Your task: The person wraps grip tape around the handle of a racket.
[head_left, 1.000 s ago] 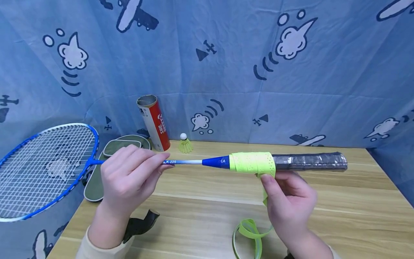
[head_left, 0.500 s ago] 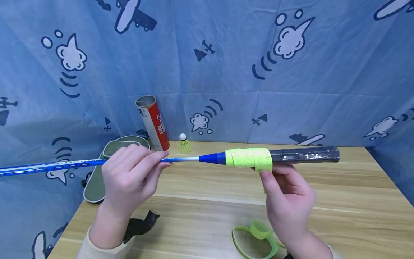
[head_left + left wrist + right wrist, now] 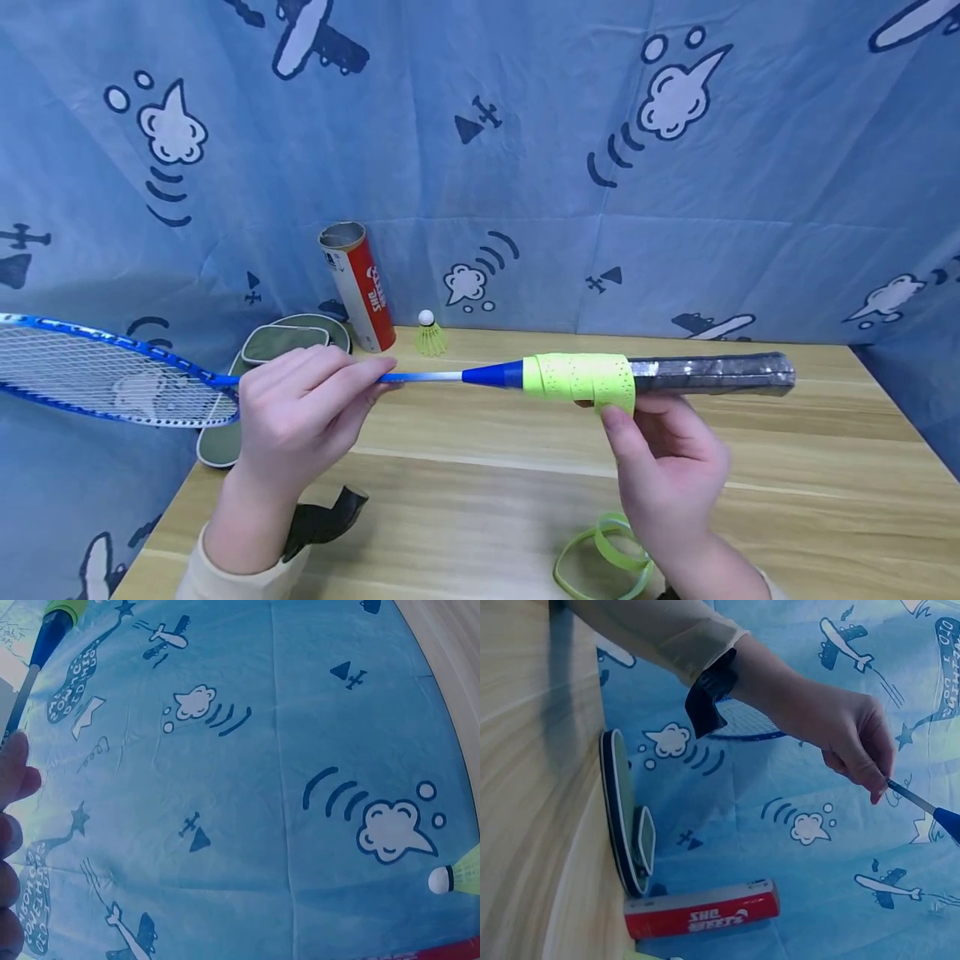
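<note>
A blue badminton racket (image 3: 491, 375) is held level above the table, its strung head at the left. My left hand (image 3: 303, 417) pinches the thin shaft between thumb and fingers; the left wrist view catches those fingertips (image 3: 13, 769) at its left edge. Neon yellow perforated overgrip tape (image 3: 577, 377) covers the upper handle in overlapping turns. Beyond it the handle (image 3: 712, 374) is dark and shiny out to the butt. Below the handle, my right hand (image 3: 671, 467) pinches the tape under its thumb. The tape's loose tail (image 3: 615, 550) hangs in loops beside the right wrist.
On the wooden table (image 3: 465, 500), a red and white shuttlecock tube (image 3: 360, 287) stands at the back beside a yellow shuttlecock (image 3: 430, 335). A green racket-shaped case (image 3: 626, 817) lies left of the tube, partly behind my left hand. A blue patterned curtain (image 3: 525, 167) hangs behind.
The racket has rolled about its shaft: its face turned edge-on, then tilted the other way. The wrapped tape turned with the handle. The hanging loops swung and shifted right. Both hands kept their hold.
</note>
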Available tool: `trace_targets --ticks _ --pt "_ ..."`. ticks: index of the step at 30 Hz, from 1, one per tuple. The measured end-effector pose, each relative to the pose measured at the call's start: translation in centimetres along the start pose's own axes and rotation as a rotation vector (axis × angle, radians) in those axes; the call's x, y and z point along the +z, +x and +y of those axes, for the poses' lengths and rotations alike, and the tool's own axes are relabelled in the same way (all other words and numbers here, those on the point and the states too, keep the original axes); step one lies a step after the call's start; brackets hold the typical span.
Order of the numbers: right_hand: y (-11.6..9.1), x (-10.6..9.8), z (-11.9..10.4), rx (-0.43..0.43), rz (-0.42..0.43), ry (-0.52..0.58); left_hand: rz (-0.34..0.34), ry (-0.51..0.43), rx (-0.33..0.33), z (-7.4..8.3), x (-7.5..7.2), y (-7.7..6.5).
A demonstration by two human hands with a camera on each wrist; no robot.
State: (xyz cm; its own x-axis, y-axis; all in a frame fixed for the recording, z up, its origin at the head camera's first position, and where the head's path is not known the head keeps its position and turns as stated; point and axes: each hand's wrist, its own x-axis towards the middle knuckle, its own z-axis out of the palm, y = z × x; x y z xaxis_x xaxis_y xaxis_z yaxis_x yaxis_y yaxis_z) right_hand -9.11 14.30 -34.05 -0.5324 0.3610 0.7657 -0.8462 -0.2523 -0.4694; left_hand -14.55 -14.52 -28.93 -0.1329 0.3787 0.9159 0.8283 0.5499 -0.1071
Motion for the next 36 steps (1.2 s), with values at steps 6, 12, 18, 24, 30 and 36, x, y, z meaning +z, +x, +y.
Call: trace_targets --ticks 6,12,18,24,30,36 --pt "0.6 0.4 -0.2 -0.007 -0.004 0.055 -0.005 0.038 0.004 -0.1 0.3 0.3" --pt "0.8 0.8 -0.2 0.025 0.041 0.005 -0.061 0.102 -0.146 0.2 0.0 0.3" --pt "1.2 1.0 -0.2 0.019 -0.007 0.06 -0.011 0.091 -0.089 0.1 0.1 0.3" --pt "1.3 1.4 -0.5 -0.058 0.016 0.121 0.077 -0.006 0.035 -0.1 0.1 0.0" --pt "1.0 1.2 -0.5 -0.125 0.129 0.038 0.142 -0.07 0.087 -0.2 0.4 0.3" --pt "0.6 0.7 -0.4 -0.087 0.1 -0.048 0.117 -0.005 0.04 0.0 0.1 0.4"
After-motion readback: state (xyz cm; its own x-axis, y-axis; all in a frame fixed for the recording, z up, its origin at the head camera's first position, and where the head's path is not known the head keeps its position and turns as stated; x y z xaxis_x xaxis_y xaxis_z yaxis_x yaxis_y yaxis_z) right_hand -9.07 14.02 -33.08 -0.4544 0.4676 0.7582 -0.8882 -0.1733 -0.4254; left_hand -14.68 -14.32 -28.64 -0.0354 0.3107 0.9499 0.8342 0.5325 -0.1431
